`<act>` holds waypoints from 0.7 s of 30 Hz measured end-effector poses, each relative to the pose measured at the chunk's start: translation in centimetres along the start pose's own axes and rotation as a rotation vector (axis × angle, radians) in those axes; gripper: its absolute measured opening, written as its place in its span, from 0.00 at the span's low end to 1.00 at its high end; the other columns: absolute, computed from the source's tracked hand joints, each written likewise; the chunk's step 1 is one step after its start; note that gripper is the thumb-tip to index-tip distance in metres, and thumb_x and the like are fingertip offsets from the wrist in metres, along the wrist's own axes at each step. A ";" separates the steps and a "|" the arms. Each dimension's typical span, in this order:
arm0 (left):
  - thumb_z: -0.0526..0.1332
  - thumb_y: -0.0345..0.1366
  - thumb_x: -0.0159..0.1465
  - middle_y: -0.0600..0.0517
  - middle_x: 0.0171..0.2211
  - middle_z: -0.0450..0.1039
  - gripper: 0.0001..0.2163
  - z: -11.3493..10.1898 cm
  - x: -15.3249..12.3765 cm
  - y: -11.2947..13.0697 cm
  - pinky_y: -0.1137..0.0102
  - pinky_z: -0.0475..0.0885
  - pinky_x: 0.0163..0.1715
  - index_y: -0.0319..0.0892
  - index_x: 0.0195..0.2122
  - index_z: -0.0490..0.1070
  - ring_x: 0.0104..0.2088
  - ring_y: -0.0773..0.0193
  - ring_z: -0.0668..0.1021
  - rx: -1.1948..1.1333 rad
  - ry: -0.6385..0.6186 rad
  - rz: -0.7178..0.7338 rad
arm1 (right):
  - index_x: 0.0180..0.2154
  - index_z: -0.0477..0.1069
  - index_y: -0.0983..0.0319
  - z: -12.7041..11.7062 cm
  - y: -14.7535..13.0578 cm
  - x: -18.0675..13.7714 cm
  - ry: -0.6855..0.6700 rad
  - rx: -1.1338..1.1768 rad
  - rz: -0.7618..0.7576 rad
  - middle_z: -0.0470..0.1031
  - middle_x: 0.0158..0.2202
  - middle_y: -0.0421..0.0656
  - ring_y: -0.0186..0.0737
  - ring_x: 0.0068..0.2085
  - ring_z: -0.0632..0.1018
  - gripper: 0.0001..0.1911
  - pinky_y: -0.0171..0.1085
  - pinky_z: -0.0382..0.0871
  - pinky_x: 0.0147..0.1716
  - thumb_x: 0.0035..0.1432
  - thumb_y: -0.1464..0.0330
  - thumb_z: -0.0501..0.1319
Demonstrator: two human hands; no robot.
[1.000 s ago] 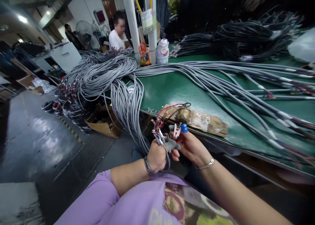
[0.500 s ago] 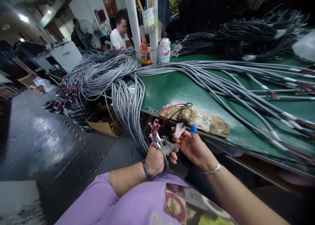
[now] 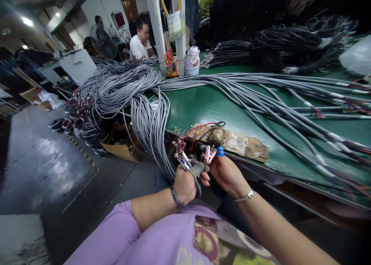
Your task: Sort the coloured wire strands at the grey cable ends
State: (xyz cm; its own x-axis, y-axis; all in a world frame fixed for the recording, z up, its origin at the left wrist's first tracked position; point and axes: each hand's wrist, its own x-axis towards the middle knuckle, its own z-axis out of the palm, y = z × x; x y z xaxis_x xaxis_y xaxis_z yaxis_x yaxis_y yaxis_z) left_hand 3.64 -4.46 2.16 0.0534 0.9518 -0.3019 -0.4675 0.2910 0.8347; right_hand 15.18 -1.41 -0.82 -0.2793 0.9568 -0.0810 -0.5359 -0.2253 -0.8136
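The wires, likely fragile, tipped the probably springy cables, which were best held by their grey lengths, as your left hand gripped them near the table, with the clip pinched in your right hand just beside them.

Left hand clasping gray cable ends at lower center, right hand beside it holding pink tool, wooden board right of center, looped cables upper left

Lilac shirt, colourful chest print; dark linked bracelet, silvery bangle; blue thumb cap, grey finger cover
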 end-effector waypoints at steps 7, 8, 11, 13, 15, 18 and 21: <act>0.71 0.49 0.44 0.53 0.15 0.69 0.20 -0.1 0.3 -0.8 0.75 0.66 0.16 0.37 0.23 0.70 0.15 0.70 0.70 0.001 0.007 0.008 | 0.34 0.71 0.60 0.3 -0.2 0.5 -0.131 0.243 0.189 0.72 0.22 0.38 0.37 0.14 0.71 0.29 0.38 0.66 0.10 0.51 0.41 0.58; 0.71 0.49 0.45 0.53 0.15 0.69 0.20 -0.2 0.3 -1.0 0.75 0.66 0.16 0.37 0.24 0.70 0.14 0.71 0.69 -0.001 0.009 0.008 | 0.34 0.70 0.60 0.3 -0.2 0.5 -0.147 0.262 0.206 0.73 0.22 0.38 0.37 0.13 0.71 0.28 0.39 0.66 0.10 0.50 0.41 0.59; 0.70 0.49 0.46 0.54 0.15 0.69 0.19 -0.4 0.4 -1.3 0.76 0.64 0.15 0.37 0.24 0.70 0.13 0.73 0.67 0.006 -0.005 0.006 | 0.34 0.70 0.59 0.2 -0.3 0.6 -0.146 0.290 0.228 0.73 0.22 0.37 0.39 0.12 0.71 0.26 0.39 0.66 0.09 0.50 0.42 0.60; 0.69 0.50 0.47 0.53 0.15 0.69 0.19 -0.6 0.4 -1.4 0.76 0.63 0.14 0.37 0.23 0.69 0.13 0.73 0.67 0.019 -0.017 0.003 | 0.33 0.69 0.59 0.2 -0.2 0.6 -0.118 0.290 0.239 0.74 0.22 0.36 0.39 0.12 0.71 0.25 0.39 0.65 0.08 0.51 0.43 0.60; 0.69 0.50 0.47 0.53 0.14 0.68 0.19 -0.6 0.4 -1.5 0.76 0.62 0.14 0.36 0.23 0.69 0.13 0.73 0.67 0.026 -0.020 0.002 | 0.33 0.69 0.58 0.2 0.0 0.6 -0.100 0.277 0.244 0.73 0.22 0.36 0.38 0.12 0.70 0.25 0.39 0.65 0.08 0.51 0.42 0.60; 0.69 0.49 0.46 0.53 0.14 0.69 0.19 -0.7 0.3 -1.6 0.76 0.62 0.15 0.36 0.24 0.70 0.13 0.72 0.68 0.025 -0.019 0.002 | 0.32 0.69 0.58 0.2 0.4 0.6 -0.090 0.236 0.206 0.73 0.23 0.37 0.36 0.12 0.68 0.27 0.37 0.63 0.09 0.51 0.41 0.58; 0.69 0.49 0.47 0.52 0.14 0.69 0.19 -0.9 0.1 -1.6 0.75 0.62 0.15 0.36 0.23 0.70 0.13 0.71 0.68 0.036 -0.023 0.008 | 0.30 0.70 0.58 0.1 0.7 0.6 0.001 0.232 0.094 0.74 0.26 0.39 0.35 0.19 0.71 0.27 0.36 0.68 0.16 0.50 0.40 0.59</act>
State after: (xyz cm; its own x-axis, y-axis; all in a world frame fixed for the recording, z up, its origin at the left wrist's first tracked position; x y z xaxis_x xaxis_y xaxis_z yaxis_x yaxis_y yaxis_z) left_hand 3.63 -4.91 0.36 0.0700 0.9559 -0.2853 -0.4357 0.2866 0.8532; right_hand 14.53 -1.03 -1.36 -0.3359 0.9298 -0.1502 -0.6766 -0.3491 -0.6483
